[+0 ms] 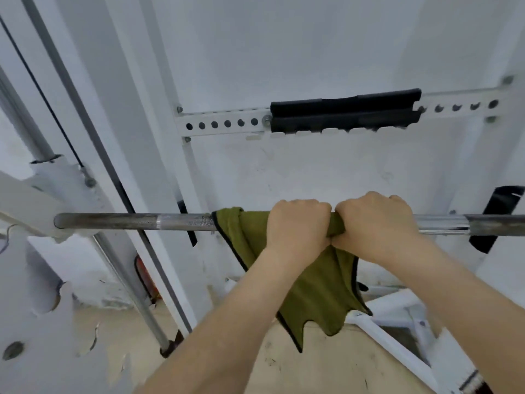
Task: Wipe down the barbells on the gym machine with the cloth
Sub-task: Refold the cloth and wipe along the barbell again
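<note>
Mostly white gym machine frame [93, 109] here, uprights slanting up toward 11 o'clock. Running level from 9 to 3 o'clock, the steel barbell [127, 221], left end right by a frame bracket. Up around 12 to 1 o'clock, a holed white rail [221, 123]. Draped over the bar just right of centre, olive cloth [321, 294] with dark trim, hanging toward 6 o'clock. Wrapped round that rail, a black pad [343, 109]. Then left hand [298, 223] and right hand [375, 226], touching side by side, both clamped over cloth and bar.

Gym: barbell [181, 222] on white rack [45, 194].
</note>
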Demonstrator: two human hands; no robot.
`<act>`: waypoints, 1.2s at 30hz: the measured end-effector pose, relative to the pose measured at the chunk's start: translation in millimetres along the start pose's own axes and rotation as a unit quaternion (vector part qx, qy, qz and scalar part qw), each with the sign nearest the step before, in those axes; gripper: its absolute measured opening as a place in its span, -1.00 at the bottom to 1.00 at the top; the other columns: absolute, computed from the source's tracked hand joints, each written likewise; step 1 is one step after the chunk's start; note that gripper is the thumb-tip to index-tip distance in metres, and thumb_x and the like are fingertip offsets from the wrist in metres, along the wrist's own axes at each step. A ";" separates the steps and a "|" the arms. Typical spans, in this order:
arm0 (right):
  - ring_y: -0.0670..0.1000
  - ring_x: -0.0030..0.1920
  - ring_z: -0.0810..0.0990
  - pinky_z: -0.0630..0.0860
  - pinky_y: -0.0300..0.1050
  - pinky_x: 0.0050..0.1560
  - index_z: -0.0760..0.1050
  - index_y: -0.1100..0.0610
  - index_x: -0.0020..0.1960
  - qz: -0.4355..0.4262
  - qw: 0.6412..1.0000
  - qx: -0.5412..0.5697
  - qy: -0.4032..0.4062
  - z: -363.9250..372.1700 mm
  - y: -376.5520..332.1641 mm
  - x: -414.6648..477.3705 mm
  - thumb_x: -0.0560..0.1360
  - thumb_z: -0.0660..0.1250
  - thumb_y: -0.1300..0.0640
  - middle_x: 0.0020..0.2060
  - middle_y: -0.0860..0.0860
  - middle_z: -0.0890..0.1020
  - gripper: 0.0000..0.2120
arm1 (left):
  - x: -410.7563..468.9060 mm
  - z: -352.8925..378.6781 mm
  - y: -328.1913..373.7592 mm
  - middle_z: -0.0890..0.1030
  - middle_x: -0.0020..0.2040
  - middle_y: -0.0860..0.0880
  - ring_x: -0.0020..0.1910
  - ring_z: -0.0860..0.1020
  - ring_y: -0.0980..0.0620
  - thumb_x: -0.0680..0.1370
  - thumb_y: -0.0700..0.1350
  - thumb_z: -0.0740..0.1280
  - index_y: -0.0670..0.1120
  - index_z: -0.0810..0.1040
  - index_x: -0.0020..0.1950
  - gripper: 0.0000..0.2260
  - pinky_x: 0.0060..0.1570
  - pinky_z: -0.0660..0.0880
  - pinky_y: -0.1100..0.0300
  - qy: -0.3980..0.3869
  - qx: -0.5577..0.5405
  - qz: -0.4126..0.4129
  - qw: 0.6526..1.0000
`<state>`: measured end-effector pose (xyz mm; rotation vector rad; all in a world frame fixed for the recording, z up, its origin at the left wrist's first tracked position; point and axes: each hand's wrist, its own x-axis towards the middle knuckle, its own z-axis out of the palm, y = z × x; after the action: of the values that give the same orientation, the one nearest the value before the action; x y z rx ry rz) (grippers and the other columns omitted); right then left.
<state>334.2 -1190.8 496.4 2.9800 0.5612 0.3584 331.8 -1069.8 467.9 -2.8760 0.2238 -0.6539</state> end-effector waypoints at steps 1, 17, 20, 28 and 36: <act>0.03 -0.21 0.34 0.26 -0.10 -0.13 0.22 -0.01 -0.34 -0.003 1.000 -0.010 -0.007 -3.1 -0.9 0.4 0.43 0.23 -0.03 -0.36 -0.05 0.36 -0.74 | 0.8 0.4 0.5 0.33 -0.39 0.06 -0.40 0.38 0.01 0.49 -0.06 0.26 0.02 0.35 -0.24 -0.86 -0.44 0.10 0.20 -0.003 -0.004 -0.003 1.000; 0.07 -0.11 0.49 0.34 -0.09 -0.16 0.45 0.05 -0.04 -0.150 0.985 0.087 -0.012 -23.4 -220.9 66.3 0.50 0.21 0.20 -0.06 0.00 0.54 -0.90 | -75.8 2.9 -214.7 0.34 -0.37 0.11 -0.29 0.41 0.02 0.54 0.03 0.19 0.09 0.23 -0.31 -0.76 -0.25 0.29 0.15 -0.075 0.029 -0.102 0.991; 0.05 -0.05 0.53 0.33 -0.10 -0.15 0.50 0.07 0.10 -0.176 0.981 0.074 -0.022 -25.0 -296.6 92.2 0.52 0.23 0.19 -0.08 -0.04 0.51 -0.82 | -103.9 8.9 -283.4 0.49 -0.30 0.09 -0.27 0.47 0.02 0.52 -0.02 0.24 0.07 0.41 -0.21 -0.89 -0.25 0.27 0.17 -0.072 0.043 -0.144 0.986; 0.00 -0.25 0.45 0.33 -0.11 -0.24 0.48 0.07 0.04 -0.215 0.973 0.085 -0.007 -24.7 -337.1 103.5 0.52 0.23 0.21 -0.19 -0.05 0.45 -0.87 | -119.6 20.4 -324.9 0.51 -0.32 0.05 -0.32 0.42 0.02 0.52 -0.01 0.28 0.01 0.48 -0.21 -0.88 -0.26 0.26 0.17 -0.038 0.051 -0.177 0.982; 0.11 0.01 0.58 0.36 -0.01 -0.11 0.29 0.17 0.32 -0.192 0.976 0.095 0.028 -15.7 -316.4 83.1 0.57 0.19 0.20 0.09 0.06 0.58 -0.67 | -104.6 -5.4 -310.4 0.49 -0.32 0.10 -0.31 0.48 0.06 0.50 0.00 0.27 0.09 0.36 -0.28 -0.83 -0.32 0.38 0.17 -0.173 0.013 -0.169 0.970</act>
<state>295.6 -865.7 488.4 2.9431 1.2169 0.3720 268.9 -749.4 495.0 -2.9633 -0.3281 -0.1887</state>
